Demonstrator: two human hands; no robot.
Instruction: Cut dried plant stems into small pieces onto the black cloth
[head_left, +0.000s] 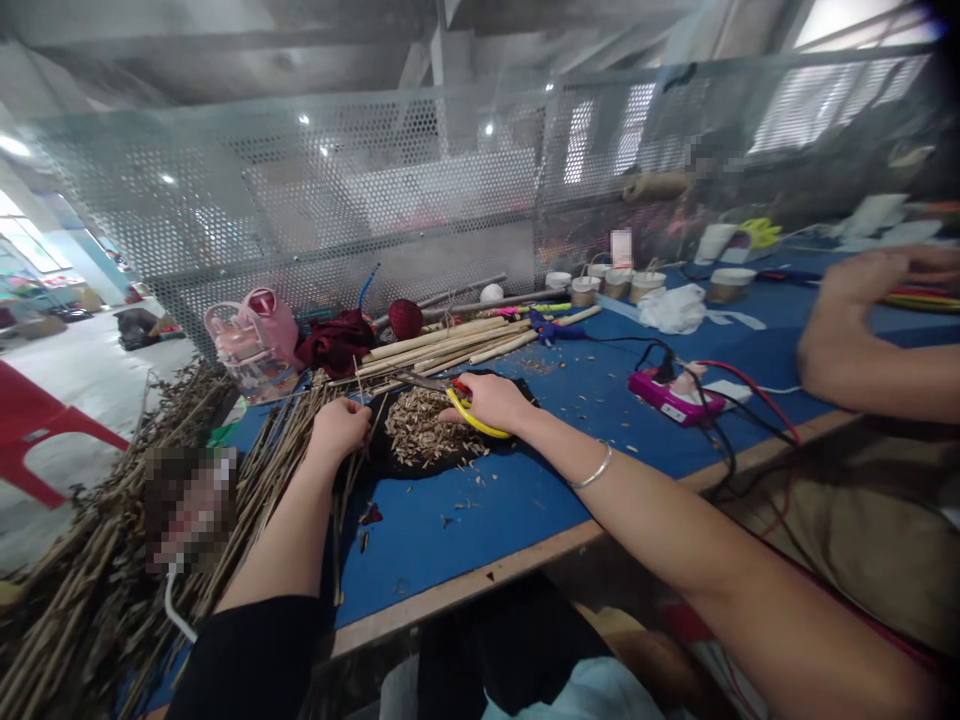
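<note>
My left hand [341,430] is closed, pinching a thin dry stem [358,378] at the edge of a bundle of dry stems [281,450]. My right hand [491,402] grips a pair of scissors [480,422] with yellow and red handles. The blades point left toward the stem; whether they are apart is hard to tell. Below the scissors, a heap of short cut stem pieces [424,430] lies on a black cloth or bag [397,468].
Pale sticks [442,342] lie behind the heap, near a blue glue gun [553,328]. A purple power strip [675,398] with cables sits on the blue table [450,560]. A pink water bottle [259,345] stands back left. Another person's arm [862,340] rests at right.
</note>
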